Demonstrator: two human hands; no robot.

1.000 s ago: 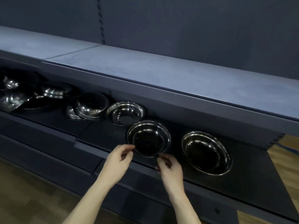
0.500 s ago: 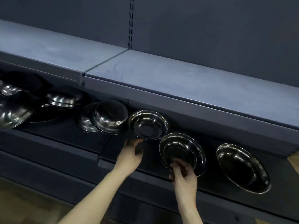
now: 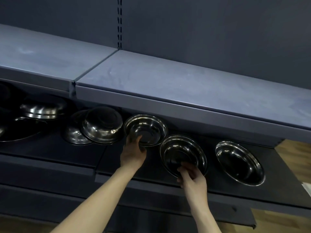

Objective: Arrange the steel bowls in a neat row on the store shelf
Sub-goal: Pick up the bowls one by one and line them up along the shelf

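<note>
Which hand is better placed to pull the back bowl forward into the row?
Left. The left hand already grips the near rim of the back bowl, which sits behind the others. The right hand is busy holding the middle bowl.

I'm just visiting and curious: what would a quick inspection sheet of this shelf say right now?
Surface: dark lower shelf, under a grey-blue upper shelf.
Job's things: three steel bowls stand upright: back bowl, middle bowl, right bowl, not in a straight row.
Clutter: overturned bowls and other steel pans piled to the left.
Hands: left hand grips the back bowl's near rim; right hand pinches the middle bowl's near rim.
Cables: nothing seen.
Surroundings: dark back panel with a slotted upright; wooden floor at the right.
</note>
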